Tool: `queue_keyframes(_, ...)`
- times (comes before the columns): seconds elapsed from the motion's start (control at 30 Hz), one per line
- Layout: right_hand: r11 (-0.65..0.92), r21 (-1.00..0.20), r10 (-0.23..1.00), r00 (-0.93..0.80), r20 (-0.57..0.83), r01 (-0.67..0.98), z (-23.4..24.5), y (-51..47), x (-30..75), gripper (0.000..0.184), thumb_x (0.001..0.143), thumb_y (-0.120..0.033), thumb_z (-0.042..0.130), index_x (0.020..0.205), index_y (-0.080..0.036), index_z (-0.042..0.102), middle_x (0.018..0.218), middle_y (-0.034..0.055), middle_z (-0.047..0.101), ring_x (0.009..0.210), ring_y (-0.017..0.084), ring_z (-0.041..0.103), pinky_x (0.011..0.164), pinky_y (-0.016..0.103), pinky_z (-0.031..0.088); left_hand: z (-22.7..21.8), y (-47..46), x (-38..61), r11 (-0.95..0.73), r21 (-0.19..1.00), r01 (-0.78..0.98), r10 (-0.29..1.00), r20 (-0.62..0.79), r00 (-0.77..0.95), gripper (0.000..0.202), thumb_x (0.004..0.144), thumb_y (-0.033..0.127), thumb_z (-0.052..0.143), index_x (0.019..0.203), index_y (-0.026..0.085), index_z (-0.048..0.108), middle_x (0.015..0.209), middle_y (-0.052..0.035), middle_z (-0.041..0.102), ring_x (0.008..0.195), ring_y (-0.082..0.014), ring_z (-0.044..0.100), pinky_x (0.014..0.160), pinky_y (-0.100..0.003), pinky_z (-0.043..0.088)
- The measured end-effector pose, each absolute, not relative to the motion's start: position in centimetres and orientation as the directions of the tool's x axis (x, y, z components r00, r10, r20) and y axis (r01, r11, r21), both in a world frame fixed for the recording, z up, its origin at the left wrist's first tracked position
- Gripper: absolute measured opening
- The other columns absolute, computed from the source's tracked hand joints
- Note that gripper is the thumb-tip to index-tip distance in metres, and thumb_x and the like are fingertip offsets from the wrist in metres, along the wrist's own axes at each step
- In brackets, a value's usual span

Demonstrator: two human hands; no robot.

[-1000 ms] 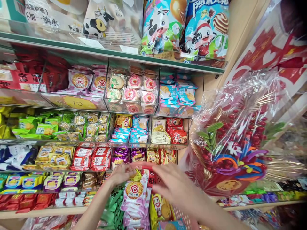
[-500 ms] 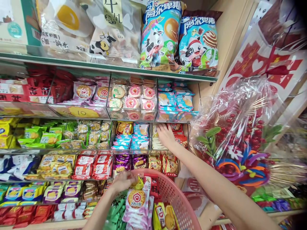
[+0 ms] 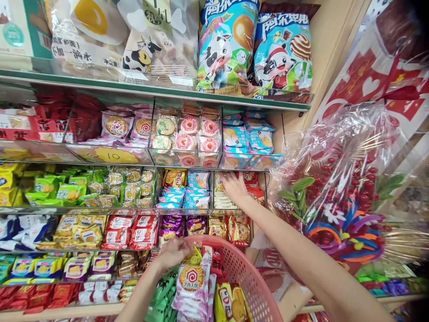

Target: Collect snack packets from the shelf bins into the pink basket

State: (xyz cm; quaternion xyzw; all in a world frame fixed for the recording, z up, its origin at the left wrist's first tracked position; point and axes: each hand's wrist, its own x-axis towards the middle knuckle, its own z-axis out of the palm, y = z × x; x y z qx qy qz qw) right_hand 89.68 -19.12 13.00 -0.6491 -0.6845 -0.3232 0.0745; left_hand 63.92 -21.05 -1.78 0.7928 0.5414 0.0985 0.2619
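My left hand (image 3: 174,252) is closed over the far rim of a pink plastic basket (image 3: 256,286). Inside the basket lie pink-and-white biscuit packets (image 3: 191,281), green packets (image 3: 163,293), a yellow packet (image 3: 231,302) and a red packet (image 3: 216,259). My right hand (image 3: 234,187) reaches into a shelf compartment, its fingers stretched out over cream-coloured snack packets (image 3: 223,201). The fingertips are partly lost against the packets, and no packet is lifted. Red packets (image 3: 255,193) lie just right of that hand.
Glass-fronted shelves (image 3: 110,210) hold rows of wrapped snacks in divided compartments. Large bags (image 3: 226,49) stand on the top shelf. To the right, a decorative bouquet in clear wrap (image 3: 335,179) bulges close to my right forearm. A yellow price label (image 3: 117,155) marks one shelf.
The view has shifted slightly, and the shelves appear a little larger. My right hand stays at the cream packets, with its fingers a bit more outstretched. My left hand keeps its hold on the basket.
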Motion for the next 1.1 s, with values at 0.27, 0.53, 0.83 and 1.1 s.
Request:
queue_keyframes(0.27, -0.081, 0.37, 0.814, -0.153, 0.561, 0.925, 12.9, -20.0, 89.7, 0.054, 0.084, -0.007, 0.038, 0.138, -0.012, 0.033, 0.121, 0.019, 0.053, 0.113, 0.029, 0.041, 0.101, 0.052, 0.018, -1.6, -21.0, 63.9, -0.315, 0.525, 0.79, 0.898, -0.105, 0.428, 0.041, 0.074, 0.058, 0.049, 0.076, 0.022, 0.069, 0.095, -0.0048, 0.068, 0.09, -0.0227, 0.061, 0.072, -0.028, 0.042)
queue_keyframes(0.53, -0.098, 0.356, 0.843, -0.112, 0.526, 0.93, 13.6, -19.9, 89.8, 0.05, 0.082, -0.006, 0.041, 0.132, -0.009, 0.041, 0.124, 0.02, 0.052, 0.113, 0.03, 0.041, 0.099, 0.05, 0.021, -1.2, -21.3, 63.8, -0.313, 0.538, 0.783, 0.897, -0.103, 0.429, 0.04, 0.074, 0.057, 0.05, 0.075, 0.022, 0.068, 0.097, -0.0053, 0.068, 0.092, -0.0236, 0.06, 0.074, -0.03, 0.042)
queue_keyframes(0.83, -0.053, 0.304, 0.922, -0.07, 0.381, 0.951, 15.5, -19.2, 90.3, 0.042, 0.082, -0.009, 0.049, 0.124, -0.015, 0.046, 0.121, 0.0161, 0.058, 0.11, 0.027, 0.052, 0.092, 0.044, 0.03, -1.2, -21.1, 63.9, -0.313, 0.522, 0.793, 0.894, -0.119, 0.431, 0.039, 0.076, 0.056, 0.049, 0.079, 0.021, 0.068, 0.098, -0.0062, 0.067, 0.093, -0.0235, 0.06, 0.075, -0.03, 0.042)
queue_keyframes(1.1, -0.042, 0.266, 0.951, -0.043, 0.305, 0.963, 16.2, -19.3, 90.5, 0.044, 0.084, -0.017, 0.054, 0.126, -0.016, 0.042, 0.108, 0.0166, 0.066, 0.103, 0.028, 0.059, 0.091, 0.045, 0.032, -1.1, -21.3, 63.9, -0.328, 0.527, 0.784, 0.891, -0.104, 0.443, 0.04, 0.075, 0.056, 0.049, 0.076, 0.021, 0.068, 0.095, -0.0049, 0.069, 0.089, -0.0223, 0.061, 0.071, -0.027, 0.041)
